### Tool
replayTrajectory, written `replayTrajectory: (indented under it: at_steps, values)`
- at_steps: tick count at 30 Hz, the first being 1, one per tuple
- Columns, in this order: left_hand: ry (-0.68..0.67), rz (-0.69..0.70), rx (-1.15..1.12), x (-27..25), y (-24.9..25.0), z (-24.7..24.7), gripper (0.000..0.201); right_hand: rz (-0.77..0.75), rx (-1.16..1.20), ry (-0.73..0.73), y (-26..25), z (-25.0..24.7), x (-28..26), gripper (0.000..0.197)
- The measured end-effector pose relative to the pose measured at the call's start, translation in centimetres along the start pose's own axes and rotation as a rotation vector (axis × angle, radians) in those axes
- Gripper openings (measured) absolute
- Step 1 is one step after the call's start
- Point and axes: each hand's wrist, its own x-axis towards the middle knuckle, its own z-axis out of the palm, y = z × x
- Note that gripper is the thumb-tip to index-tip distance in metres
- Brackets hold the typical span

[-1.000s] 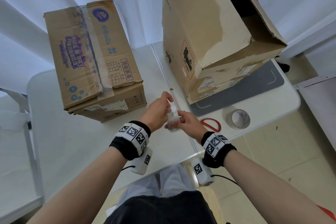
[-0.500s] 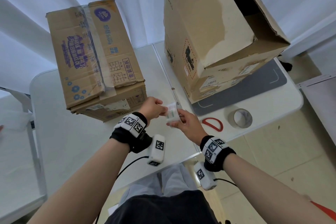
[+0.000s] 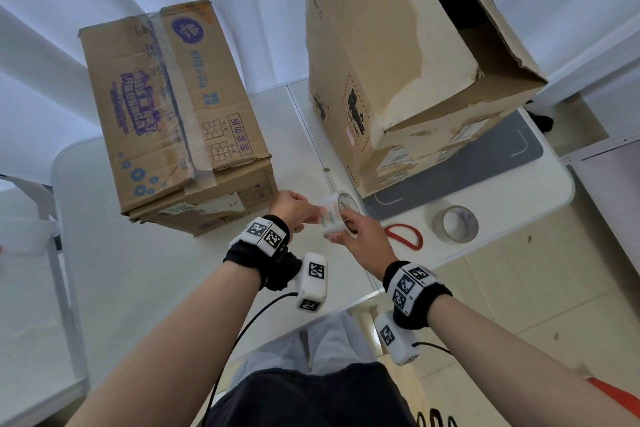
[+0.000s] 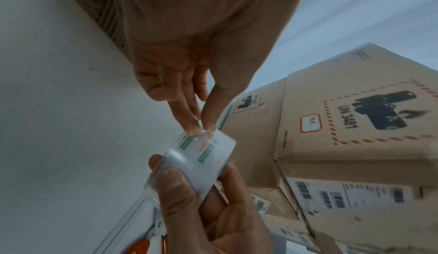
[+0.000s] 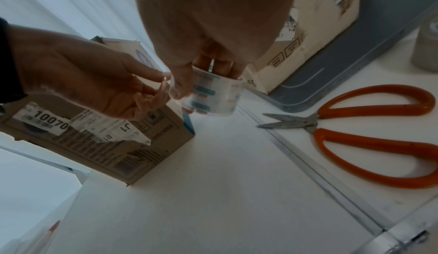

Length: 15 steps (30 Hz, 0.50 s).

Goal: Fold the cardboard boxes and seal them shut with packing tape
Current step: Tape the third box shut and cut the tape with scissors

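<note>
My right hand (image 3: 346,229) grips a clear packing tape roll (image 3: 334,217) above the white table, thumb on its outer face and fingers through its core. My left hand (image 3: 313,215) pinches the tape end at the roll's edge between thumb and fingertips (image 4: 193,119). The wrist views show the same roll (image 4: 201,157) (image 5: 211,93) close up. A printed cardboard box (image 3: 173,114) with tape along its top seam lies at the left. A taller plain cardboard box (image 3: 398,62) stands at the right, its far flaps open.
Orange-handled scissors (image 5: 367,132) lie on the table just right of my hands. A second tape roll (image 3: 455,224) stands beyond them near the table edge. A grey mat (image 3: 485,163) lies under the tall box. White curtains hang behind.
My left wrist has turned and its fingertips have come round to pinch at the roll's edge. The right hand has kept hold of the roll in about the same place.
</note>
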Motion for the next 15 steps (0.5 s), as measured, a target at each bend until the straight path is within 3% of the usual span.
replayTrajectory:
  at_steps: [11, 15]
  values:
    - [-0.082, -0.242, -0.001, 0.7, -0.4, 0.9, 0.017, 0.023, -0.066, 0.013, 1.0, -0.3, -0.7, 0.023]
    - [-0.117, -0.304, 0.038, 0.7, -0.7, 1.1, 0.031, 0.044, -0.132, 0.001, 2.1, -1.1, -0.3, 0.021]
